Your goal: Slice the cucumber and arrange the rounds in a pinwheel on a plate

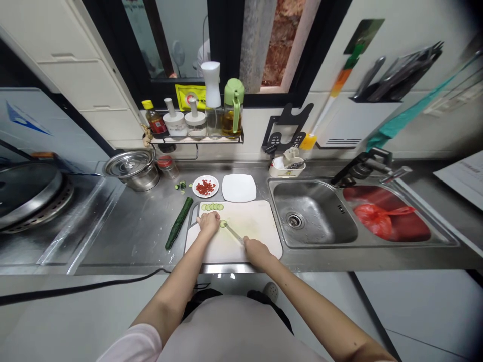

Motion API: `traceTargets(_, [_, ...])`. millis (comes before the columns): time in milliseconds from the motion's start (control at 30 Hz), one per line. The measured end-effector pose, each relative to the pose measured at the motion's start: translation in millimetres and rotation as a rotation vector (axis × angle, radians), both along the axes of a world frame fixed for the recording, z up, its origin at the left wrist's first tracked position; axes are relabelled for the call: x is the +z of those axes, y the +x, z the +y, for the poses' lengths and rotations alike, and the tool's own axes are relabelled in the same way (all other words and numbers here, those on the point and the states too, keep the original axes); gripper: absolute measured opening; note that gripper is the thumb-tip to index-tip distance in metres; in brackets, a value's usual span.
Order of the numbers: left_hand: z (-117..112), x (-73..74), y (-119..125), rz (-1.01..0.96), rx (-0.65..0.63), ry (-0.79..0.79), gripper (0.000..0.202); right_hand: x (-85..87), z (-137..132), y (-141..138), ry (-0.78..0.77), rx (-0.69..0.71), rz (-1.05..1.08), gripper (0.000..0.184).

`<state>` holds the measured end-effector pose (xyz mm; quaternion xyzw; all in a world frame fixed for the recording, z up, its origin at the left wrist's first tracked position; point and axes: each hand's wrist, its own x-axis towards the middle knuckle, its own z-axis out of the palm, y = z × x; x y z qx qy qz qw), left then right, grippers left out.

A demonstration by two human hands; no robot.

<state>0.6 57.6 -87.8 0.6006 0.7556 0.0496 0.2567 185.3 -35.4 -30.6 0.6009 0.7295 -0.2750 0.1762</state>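
Observation:
My right hand [259, 252] is wrapped round the handle of a knife [234, 234], whose blade slants up and left over the white cutting board [252, 221]. At the blade's tip is a round cucumber slice [223, 223]. My left hand [209, 221] rests at the board's left side, just left of that slice, with its fingers curled together; what they hold, if anything, is hidden. Above it lies a row of cucumber slices [212, 206] on the board. A whole dark green cucumber [179, 223] lies on the counter left of the board.
Behind the board stand a plate of chopped red pieces [206, 187] and a white plate [239, 188]. Cucumber scraps [182, 186] and a lidded pot [136, 170] are further left. The sink [313, 213] is at right, a rack of seasonings [196, 141] above.

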Motion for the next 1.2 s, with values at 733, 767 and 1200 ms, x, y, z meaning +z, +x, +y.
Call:
traceTargets(733, [0.1,-2.4,-0.9,0.016,-0.005,0.008,0.01,-3.5,-2.3,2.6,0.007,-0.009,0.007,0.034])
traceTargets(767, [-0.1,-2.2,-0.8,0.015,-0.005,0.009,0.01,-3.7,-3.7,4.2,0.005,-0.01,0.006,0.033])
traceTargets(1200, [-1.0,-1.9,0.0,0.012,-0.006,0.01,0.012,-10.8,8.7,-4.8,0.019,-0.009,0.032,0.033])
